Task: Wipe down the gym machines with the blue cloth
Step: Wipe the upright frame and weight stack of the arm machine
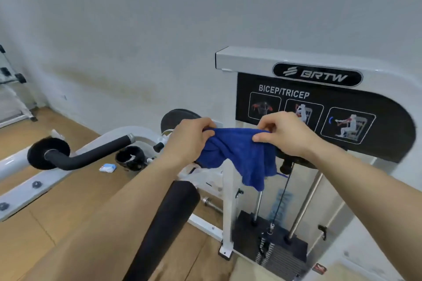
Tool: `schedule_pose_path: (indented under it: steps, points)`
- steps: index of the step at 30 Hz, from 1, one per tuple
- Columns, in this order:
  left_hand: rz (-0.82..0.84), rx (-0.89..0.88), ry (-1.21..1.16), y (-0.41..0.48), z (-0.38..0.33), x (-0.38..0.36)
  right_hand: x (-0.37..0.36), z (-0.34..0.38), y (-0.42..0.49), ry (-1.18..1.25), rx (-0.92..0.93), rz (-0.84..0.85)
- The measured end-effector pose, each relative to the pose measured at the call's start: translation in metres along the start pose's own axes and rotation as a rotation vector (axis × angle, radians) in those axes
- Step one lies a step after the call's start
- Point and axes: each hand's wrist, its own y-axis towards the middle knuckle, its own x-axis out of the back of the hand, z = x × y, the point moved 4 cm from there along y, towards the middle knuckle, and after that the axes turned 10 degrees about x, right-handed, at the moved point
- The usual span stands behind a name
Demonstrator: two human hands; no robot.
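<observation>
Black foam-sleeved handle bar: extending above the wooden floor, far left. Left hand: fingers pinching the blue terry cloth at its left end. Cloth: hanging in mid-air before the white bicep/tricep machine, top edge running left-right, loose corner pointing downward. Right hand: fingers pinching the right end.

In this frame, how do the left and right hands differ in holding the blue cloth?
The left hand bunches the blue cloth in curled fingers; the right hand pinches its top edge with thumb and fingertips. The left hand is before the round black pad, the right hand before the instruction panel. Both hold the cloth up between them.
</observation>
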Motion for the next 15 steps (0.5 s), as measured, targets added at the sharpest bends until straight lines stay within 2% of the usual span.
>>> schedule_pose_path:
  steps: [5,12,15]
  points:
    - [0.014,-0.162,-0.057,0.057,-0.015,0.049,0.045,0.036,0.042,-0.210,0.006,-0.162]
    - [-0.140,-0.234,-0.246,0.147,-0.063,0.082,0.109,0.053,0.117,-0.358,-0.046,-0.460]
    - [-0.297,-0.271,-0.154,0.175,-0.084,0.077,0.118,0.047,0.141,-0.467,-0.064,-0.572]
